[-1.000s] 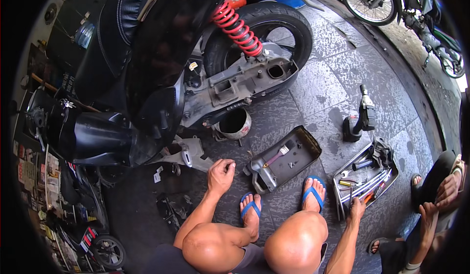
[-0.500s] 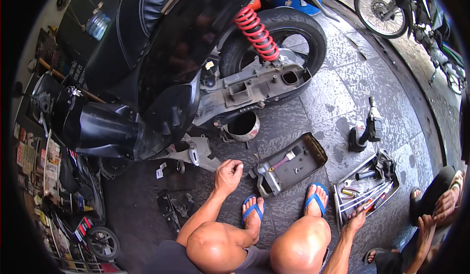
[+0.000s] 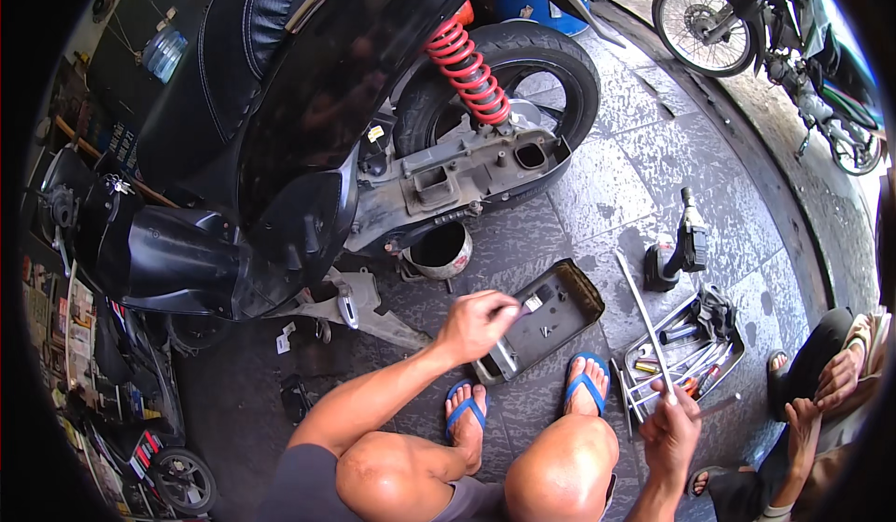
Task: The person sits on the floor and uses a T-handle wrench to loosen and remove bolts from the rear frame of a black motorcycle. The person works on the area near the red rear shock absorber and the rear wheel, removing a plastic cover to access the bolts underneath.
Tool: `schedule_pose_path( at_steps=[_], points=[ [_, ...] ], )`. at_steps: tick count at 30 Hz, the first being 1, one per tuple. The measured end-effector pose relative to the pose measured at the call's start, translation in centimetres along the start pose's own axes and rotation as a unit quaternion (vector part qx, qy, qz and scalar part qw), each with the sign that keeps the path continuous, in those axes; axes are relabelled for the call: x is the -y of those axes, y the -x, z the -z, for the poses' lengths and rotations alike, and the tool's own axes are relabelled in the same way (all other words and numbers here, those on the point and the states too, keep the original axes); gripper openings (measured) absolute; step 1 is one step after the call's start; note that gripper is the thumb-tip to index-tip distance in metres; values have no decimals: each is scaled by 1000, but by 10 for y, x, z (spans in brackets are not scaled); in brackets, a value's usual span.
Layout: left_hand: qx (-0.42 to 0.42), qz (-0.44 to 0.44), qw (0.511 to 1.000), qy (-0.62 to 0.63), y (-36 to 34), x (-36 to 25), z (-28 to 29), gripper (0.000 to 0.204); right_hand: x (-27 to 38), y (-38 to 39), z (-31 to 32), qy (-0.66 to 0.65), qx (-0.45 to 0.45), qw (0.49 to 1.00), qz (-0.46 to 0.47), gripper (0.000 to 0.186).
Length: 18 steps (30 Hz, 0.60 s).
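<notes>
My left hand (image 3: 478, 324) is closed in a pinch on the handle of a brush (image 3: 533, 304) with pale bristles; the fingers hide most of the handle. Under that hand lies a black tray-like cover (image 3: 581, 320), with a few small dark parts inside. Raised at the right, my right hand (image 3: 668, 429) grips a T-handle wrench (image 3: 644, 312), its long shaft pointing up and away. Just beyond this hand, a metal tool tray (image 3: 736, 365) holds wrenches, screwdrivers and other tools.
A black scooter (image 3: 308, 121) with a red spring (image 3: 469, 74) stands ahead, its engine case exposed. Below the case is a round pan (image 3: 441, 251). A cordless impact wrench (image 3: 686, 242) stands on the tiles. Another person's hands (image 3: 821, 396) are at the right.
My left hand has moved right and forward onto the brush handle. My right hand has lifted the T-handle wrench out of the tool tray. The view has shifted slightly.
</notes>
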<state>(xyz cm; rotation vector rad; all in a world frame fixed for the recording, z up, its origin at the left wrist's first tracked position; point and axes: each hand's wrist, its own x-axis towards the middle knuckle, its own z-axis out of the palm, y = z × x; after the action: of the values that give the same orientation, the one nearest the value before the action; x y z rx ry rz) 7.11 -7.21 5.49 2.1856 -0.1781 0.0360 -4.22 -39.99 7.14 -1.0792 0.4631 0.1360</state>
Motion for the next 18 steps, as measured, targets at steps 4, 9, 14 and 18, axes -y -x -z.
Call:
schedule_pose_path(
  at_steps=[4,9,14,18],
  points=[
    [110,66,985,114,-58,-33,-28,38,-13,-54,-63,-20,78,997,2,30],
    [-4,138,959,248,-127,-12,-56,40,-30,-117,-124,-81,128,988,37,29],
    [-74,167,948,261,-154,11,-56,37,-35,-157,-147,-105,156,982,11,28],
    [-62,202,944,255,-161,11,-54,32,-41,-170,-150,-120,149,982,-7,28]
  ],
)
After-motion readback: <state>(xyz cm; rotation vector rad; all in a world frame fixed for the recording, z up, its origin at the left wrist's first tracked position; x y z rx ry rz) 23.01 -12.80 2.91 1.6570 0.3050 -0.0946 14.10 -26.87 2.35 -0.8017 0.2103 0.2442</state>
